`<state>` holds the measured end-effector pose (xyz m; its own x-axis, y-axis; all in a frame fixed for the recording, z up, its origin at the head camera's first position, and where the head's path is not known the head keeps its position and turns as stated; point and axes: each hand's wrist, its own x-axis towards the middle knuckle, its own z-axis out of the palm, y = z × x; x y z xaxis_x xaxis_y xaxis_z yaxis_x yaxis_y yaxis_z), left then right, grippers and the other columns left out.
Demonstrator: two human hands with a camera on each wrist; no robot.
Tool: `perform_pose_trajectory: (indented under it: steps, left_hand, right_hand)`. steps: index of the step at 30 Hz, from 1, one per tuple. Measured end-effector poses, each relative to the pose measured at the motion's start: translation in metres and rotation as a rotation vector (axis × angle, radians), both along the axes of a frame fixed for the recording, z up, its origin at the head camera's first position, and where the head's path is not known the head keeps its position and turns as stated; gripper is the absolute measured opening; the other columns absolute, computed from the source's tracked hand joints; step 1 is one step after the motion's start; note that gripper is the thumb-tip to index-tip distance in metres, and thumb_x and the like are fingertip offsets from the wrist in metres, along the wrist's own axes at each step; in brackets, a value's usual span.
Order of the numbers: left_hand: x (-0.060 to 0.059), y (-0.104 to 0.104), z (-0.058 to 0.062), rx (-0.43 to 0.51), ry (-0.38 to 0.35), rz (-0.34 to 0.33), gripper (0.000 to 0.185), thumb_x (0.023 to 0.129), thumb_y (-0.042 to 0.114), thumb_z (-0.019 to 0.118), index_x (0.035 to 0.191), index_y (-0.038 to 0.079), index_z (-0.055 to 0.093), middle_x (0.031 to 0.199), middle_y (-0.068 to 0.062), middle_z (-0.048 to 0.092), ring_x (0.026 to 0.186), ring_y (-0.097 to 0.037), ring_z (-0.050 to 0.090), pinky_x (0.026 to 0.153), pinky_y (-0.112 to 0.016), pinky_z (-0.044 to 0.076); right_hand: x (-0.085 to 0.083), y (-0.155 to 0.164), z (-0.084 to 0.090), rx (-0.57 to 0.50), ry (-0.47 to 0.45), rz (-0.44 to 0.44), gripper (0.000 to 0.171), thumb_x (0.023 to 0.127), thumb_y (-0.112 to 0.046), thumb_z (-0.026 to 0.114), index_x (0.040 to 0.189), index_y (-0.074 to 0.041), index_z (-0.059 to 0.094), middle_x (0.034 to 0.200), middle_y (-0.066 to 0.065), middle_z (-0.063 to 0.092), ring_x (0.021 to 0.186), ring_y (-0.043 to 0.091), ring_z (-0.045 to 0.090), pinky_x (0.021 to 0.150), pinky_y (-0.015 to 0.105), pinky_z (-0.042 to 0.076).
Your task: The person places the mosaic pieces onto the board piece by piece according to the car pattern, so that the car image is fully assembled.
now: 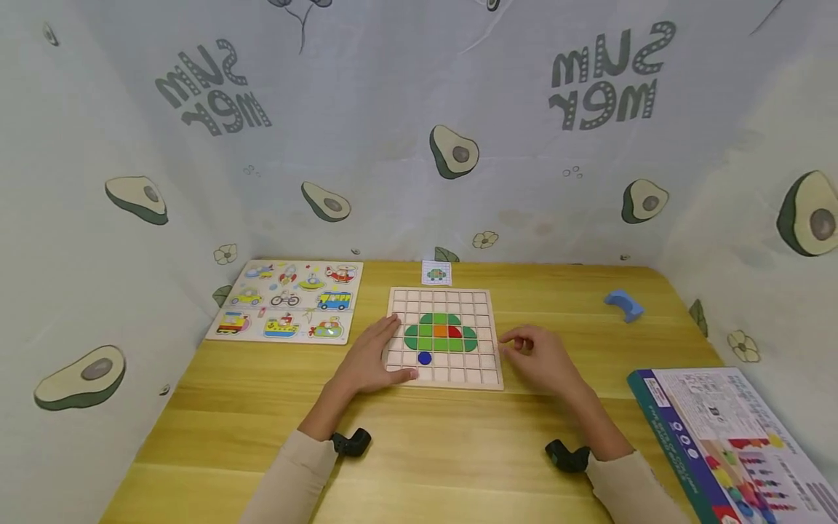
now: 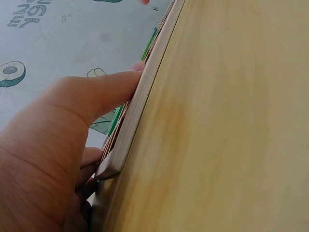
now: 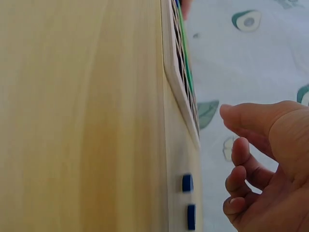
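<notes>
A square wooden grid board (image 1: 485, 375) lies on the table. Green pieces (image 1: 425, 343) form a car-like shape on it, with an orange piece (image 1: 441, 331) and a red piece (image 1: 455, 332) in the middle. Below the shape, a blue round piece (image 1: 425, 358) sits near the left thumb. My left hand (image 1: 368, 362) rests spread along the board's left side, thumb at its front edge. Beside the right edge is my right hand (image 1: 542, 358), loosely curled, with nothing visible in it. Two dark blue pieces (image 3: 188, 183) lie on the table in the right wrist view.
A small picture card (image 1: 436, 273) lies behind the board. To the left is a vehicle puzzle board (image 1: 308, 286). A blue arch block (image 1: 625, 305) lies at the right, behind a flat printed box (image 1: 720, 407). Patterned cloth hangs around the table.
</notes>
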<state>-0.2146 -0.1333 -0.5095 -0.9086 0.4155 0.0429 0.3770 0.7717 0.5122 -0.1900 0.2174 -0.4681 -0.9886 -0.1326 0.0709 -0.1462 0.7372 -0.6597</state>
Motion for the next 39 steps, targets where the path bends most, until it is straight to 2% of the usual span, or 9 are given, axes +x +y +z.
perform_pose_trajectory:
  steps: [5,15,21,27,34,39]
  left_hand:
    - [-0.001,-0.001,-0.002,0.007,0.002,0.004,0.112,0.077,0.071,0.071,0.163,0.011,0.03,0.172,-0.003,0.026,0.159,-0.03,0.023,0.128,-0.053,0.023]
    - [-0.001,-0.001,-0.002,0.009,-0.001,0.007,0.112,0.078,0.071,0.072,0.163,0.011,0.031,0.171,-0.004,0.026,0.159,-0.03,0.023,0.128,-0.052,0.022]
    - [-0.001,0.0,-0.002,0.005,-0.005,0.009,0.112,0.078,0.071,0.072,0.163,0.012,0.031,0.171,-0.004,0.026,0.159,-0.029,0.023,0.128,-0.052,0.023]
    - [0.0,0.0,-0.002,0.002,-0.01,0.012,0.112,0.077,0.071,0.071,0.163,0.012,0.03,0.171,-0.004,0.027,0.159,-0.029,0.023,0.129,-0.051,0.022]
    - [0.001,0.001,-0.001,0.028,0.0,0.015,0.111,0.077,0.07,0.072,0.163,0.012,0.032,0.171,-0.004,0.028,0.159,-0.03,0.024,0.128,-0.053,0.024]
    - [0.0,0.001,-0.001,0.019,0.006,0.011,0.112,0.077,0.071,0.072,0.163,0.012,0.032,0.171,-0.004,0.028,0.158,-0.031,0.025,0.127,-0.054,0.026]
  right_hand:
    - [-0.001,0.02,-0.003,0.005,0.036,0.004,0.018,0.096,-0.021,0.075,0.109,-0.008,0.077,0.086,0.004,0.06,0.075,0.018,0.046,0.066,0.028,0.039]
    - [0.005,0.043,-0.003,0.014,0.011,-0.055,0.02,0.093,-0.02,0.078,0.108,-0.007,0.078,0.09,0.007,0.065,0.078,0.019,0.051,0.066,0.026,0.043]
    - [0.008,0.054,-0.003,0.05,-0.028,-0.048,0.022,0.092,-0.021,0.078,0.11,-0.008,0.077,0.096,0.007,0.069,0.085,0.02,0.056,0.073,0.032,0.047]
    - [0.009,0.062,-0.004,0.073,-0.062,-0.022,0.023,0.092,-0.022,0.078,0.108,-0.006,0.075,0.09,0.005,0.066,0.078,0.018,0.053,0.066,0.029,0.043]
    - [0.007,0.065,-0.006,0.072,-0.058,-0.024,0.019,0.096,-0.022,0.074,0.106,-0.006,0.075,0.09,0.004,0.067,0.078,0.015,0.052,0.066,0.027,0.042]
    - [0.002,0.067,-0.008,0.079,-0.039,-0.035,0.021,0.101,-0.022,0.067,0.107,-0.005,0.078,0.099,0.011,0.073,0.082,0.018,0.057,0.07,0.029,0.047]
